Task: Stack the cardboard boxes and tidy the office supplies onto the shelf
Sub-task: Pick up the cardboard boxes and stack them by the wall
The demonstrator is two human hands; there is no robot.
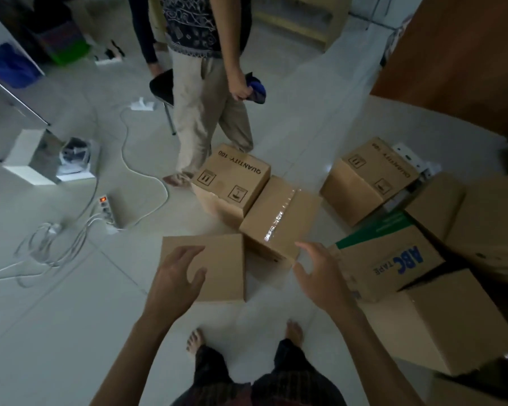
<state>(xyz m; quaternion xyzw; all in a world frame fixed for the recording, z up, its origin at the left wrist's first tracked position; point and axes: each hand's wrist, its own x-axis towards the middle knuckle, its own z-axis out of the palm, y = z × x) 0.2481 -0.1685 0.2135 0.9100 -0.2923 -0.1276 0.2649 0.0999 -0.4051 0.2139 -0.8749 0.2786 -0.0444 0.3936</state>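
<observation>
On a pale tiled floor (71,332), seen from above by a person looking down past their own bare feet (195,341), several cardboard boxes sit in a loose cluster. Both hands reach forward with fingers spread and hold nothing. The left hand (179,276) is over the near corner of a plain box (226,259) straight ahead, though whether it touches the cardboard is hard to tell. The right hand (320,276) is beside it, in front of a taped box (279,218) whose top seam shines with clear tape. That taped box lies at an angle, touching the plain box and a box printed QUANTITY - 100 (232,177) behind it. A second printed box (367,177) stands apart to the right. Nearer on the right is an open box marked ABC TAPE (393,259), with a larger plain carton (440,323) just beside it. Behind the boxes stands another person (206,106) in light trousers, one hand gripping a dark blue cloth (257,89), with a black stool (162,86) behind them. To the left, a power strip (107,209) with a lit switch lies among tangled white cables (56,244).
</observation>
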